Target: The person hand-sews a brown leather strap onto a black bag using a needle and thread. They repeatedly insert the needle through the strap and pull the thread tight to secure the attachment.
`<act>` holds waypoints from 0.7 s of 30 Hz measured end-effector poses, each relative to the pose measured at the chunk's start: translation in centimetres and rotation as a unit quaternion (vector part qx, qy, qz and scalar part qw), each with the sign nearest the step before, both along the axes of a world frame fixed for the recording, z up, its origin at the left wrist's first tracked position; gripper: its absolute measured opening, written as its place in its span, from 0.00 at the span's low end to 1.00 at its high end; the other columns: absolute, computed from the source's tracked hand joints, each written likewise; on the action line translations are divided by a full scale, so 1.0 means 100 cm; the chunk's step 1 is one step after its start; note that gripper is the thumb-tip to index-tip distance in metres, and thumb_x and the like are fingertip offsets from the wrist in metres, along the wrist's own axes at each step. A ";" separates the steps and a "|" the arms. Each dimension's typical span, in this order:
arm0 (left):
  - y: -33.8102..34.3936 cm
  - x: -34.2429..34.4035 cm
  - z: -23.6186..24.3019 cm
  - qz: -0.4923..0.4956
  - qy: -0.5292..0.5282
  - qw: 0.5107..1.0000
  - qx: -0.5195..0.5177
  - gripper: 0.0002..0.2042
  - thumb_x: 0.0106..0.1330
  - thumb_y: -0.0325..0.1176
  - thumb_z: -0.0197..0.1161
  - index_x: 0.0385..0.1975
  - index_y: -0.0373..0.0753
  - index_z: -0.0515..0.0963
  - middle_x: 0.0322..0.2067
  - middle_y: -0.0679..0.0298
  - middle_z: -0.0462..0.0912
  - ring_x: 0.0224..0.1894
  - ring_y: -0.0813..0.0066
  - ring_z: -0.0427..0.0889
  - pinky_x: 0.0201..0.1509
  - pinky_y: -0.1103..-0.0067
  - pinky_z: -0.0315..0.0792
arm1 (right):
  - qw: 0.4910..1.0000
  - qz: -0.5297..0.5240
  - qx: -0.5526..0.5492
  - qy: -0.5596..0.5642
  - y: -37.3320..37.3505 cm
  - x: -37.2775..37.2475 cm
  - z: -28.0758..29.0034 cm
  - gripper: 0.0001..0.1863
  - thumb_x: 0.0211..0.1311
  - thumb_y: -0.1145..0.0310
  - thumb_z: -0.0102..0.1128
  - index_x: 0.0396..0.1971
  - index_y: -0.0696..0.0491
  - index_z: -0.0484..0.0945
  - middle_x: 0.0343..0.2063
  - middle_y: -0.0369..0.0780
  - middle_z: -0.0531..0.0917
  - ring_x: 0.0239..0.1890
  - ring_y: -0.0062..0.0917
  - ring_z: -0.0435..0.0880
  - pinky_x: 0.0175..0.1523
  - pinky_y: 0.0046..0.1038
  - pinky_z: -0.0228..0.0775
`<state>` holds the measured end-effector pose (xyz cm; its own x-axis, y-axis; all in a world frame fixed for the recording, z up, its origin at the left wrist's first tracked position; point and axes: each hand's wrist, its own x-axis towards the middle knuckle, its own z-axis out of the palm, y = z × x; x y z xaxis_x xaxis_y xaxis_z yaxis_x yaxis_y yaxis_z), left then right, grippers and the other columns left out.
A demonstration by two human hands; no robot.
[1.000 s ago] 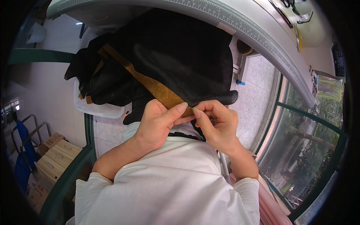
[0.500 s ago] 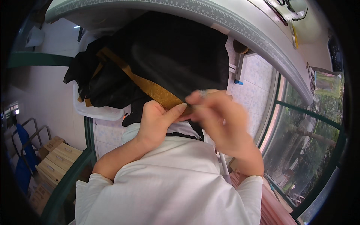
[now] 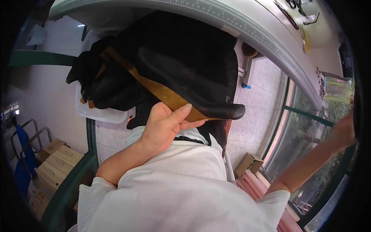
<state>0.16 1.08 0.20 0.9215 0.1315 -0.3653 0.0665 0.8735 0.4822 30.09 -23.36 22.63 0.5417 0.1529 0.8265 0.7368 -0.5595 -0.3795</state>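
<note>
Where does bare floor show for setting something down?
Floor tiles show right of the black fabric, bordered by the window and cardboard box. A narrower tiled patch lies below the white plastic bin. Crowded: the middle, where the left hand holds the gold-brown strip against fabric.

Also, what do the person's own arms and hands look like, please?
Loose, short sleeves of a plain white fabric shirt cover the upper arms; the forearms are bare. The left hand shows no glove or ring. The right hand is blurred near the picture's rim, so small details cannot be told.
</note>
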 end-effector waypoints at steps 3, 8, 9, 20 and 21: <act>-0.002 -0.001 0.006 0.023 0.021 0.999 0.007 0.14 0.77 0.28 0.52 0.51 0.22 0.76 0.53 0.49 0.81 0.55 0.62 0.83 0.62 0.58 0.78 | 0.876 0.308 -0.009 0.371 0.043 -0.089 -0.115 0.07 0.70 0.70 0.59 0.35 0.57 0.81 0.30 0.38 0.82 0.27 0.20 0.80 0.33 0.21 0.72; 0.004 -0.006 0.000 0.003 0.007 1.000 0.021 0.13 0.77 0.28 0.52 0.41 0.22 0.79 0.46 0.52 0.84 0.49 0.64 0.85 0.61 0.60 0.79 | 0.700 0.356 0.012 0.619 0.098 -0.190 -0.178 0.02 0.65 0.78 0.63 0.33 0.61 0.78 0.21 0.32 0.82 0.21 0.08 0.75 0.25 0.14 0.64; 0.003 -0.003 0.009 0.011 0.006 1.000 0.027 0.13 0.77 0.28 0.52 0.39 0.23 0.80 0.44 0.53 0.85 0.48 0.64 0.86 0.60 0.61 0.79 | 0.712 0.356 -0.001 0.605 0.098 -0.189 -0.183 0.02 0.65 0.78 0.62 0.33 0.61 0.78 0.19 0.32 0.82 0.21 0.08 0.75 0.25 0.14 0.63; -0.001 0.001 0.015 0.034 0.016 0.999 0.032 0.13 0.76 0.29 0.54 0.36 0.23 0.81 0.41 0.53 0.86 0.46 0.66 0.86 0.59 0.63 0.80 | 0.747 0.339 -0.034 0.571 0.099 -0.186 -0.190 0.03 0.64 0.78 0.63 0.32 0.60 0.78 0.17 0.34 0.81 0.18 0.09 0.74 0.23 0.15 0.63; -0.001 0.000 0.013 0.033 0.009 0.999 0.034 0.13 0.76 0.29 0.54 0.39 0.23 0.80 0.41 0.53 0.86 0.45 0.67 0.86 0.59 0.64 0.80 | 0.746 0.339 -0.033 0.571 0.099 -0.186 -0.190 0.03 0.64 0.78 0.63 0.32 0.60 0.78 0.17 0.34 0.81 0.18 0.09 0.74 0.24 0.15 0.63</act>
